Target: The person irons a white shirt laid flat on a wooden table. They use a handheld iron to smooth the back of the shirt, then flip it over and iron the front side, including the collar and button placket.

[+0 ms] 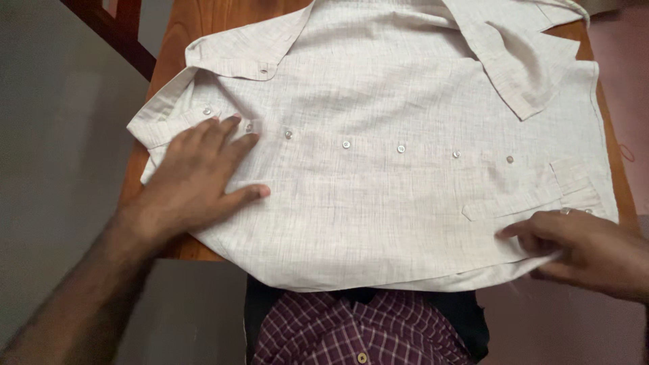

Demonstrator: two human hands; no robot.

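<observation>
Wooden tabletop point(177, 37) carries a buttoned pale shirt point(378, 182), left hand point(193, 179) spread flat at nine o'clock pinning it, right hand point(585, 250) pinching its four-o'clock edge taut.

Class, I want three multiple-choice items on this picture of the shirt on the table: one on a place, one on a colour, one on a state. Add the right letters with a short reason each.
1. Where does the left hand rest?
A. on the shirt, beside the row of buttons
B. on the bare wooden table
C. on the floor

2. What colour is the spread shirt?
A. dark blue
B. off-white
C. bright red

3. How is the right hand set?
A. flat and away from the cloth
B. in a fist above the table
C. fingers pinching the shirt's near edge

Answers:
1 A, its palm lies flat on the fabric near the buttons.
2 B, the cloth is pale cream.
3 C, its fingertips close on the hem.
</observation>
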